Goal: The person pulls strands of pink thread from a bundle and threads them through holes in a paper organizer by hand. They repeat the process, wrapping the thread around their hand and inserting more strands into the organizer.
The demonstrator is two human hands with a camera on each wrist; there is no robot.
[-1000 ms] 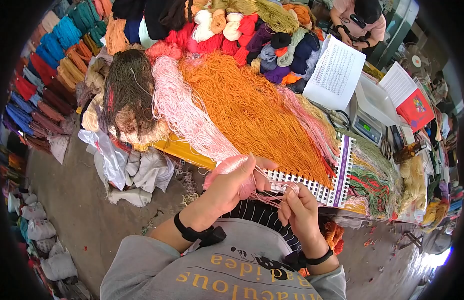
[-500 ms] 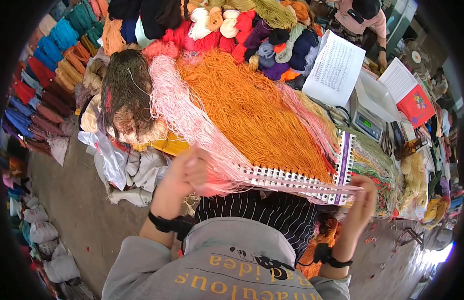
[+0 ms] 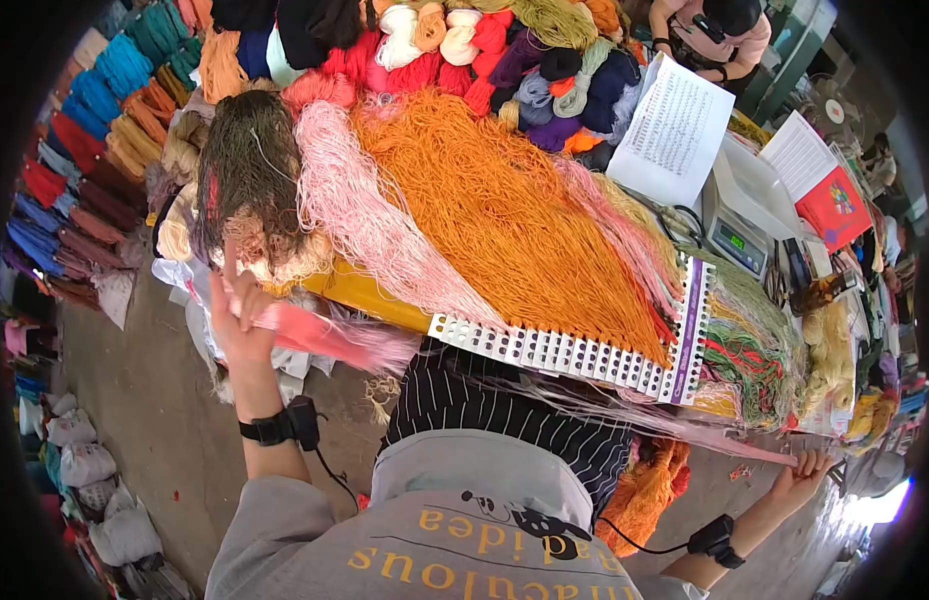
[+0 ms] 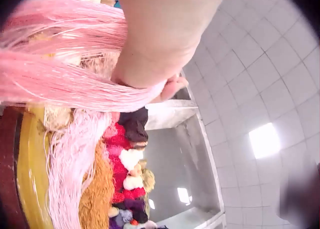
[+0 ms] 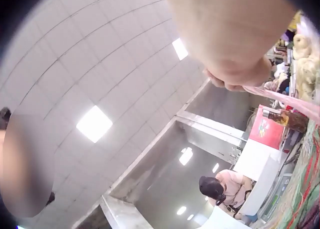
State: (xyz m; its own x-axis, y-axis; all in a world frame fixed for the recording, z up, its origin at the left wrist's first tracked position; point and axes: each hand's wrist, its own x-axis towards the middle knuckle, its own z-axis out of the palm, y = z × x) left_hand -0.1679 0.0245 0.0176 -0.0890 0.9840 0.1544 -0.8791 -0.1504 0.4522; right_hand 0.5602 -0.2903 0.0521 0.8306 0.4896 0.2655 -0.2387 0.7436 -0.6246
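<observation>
Pink thread (image 3: 344, 343), held by left hand (image 3: 242, 315) and right hand (image 3: 799, 480), stretches outside the table's near edge (image 3: 369, 300).

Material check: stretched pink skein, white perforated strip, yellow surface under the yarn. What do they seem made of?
Pink skein: fine thread, silky sheen, loose strands; fibre type unclear.
White perforated strip: likely plastic or coated card, smooth, with neat round holes.
Yellow surface: possibly painted wood or metal; even colour, slight gloss.
</observation>
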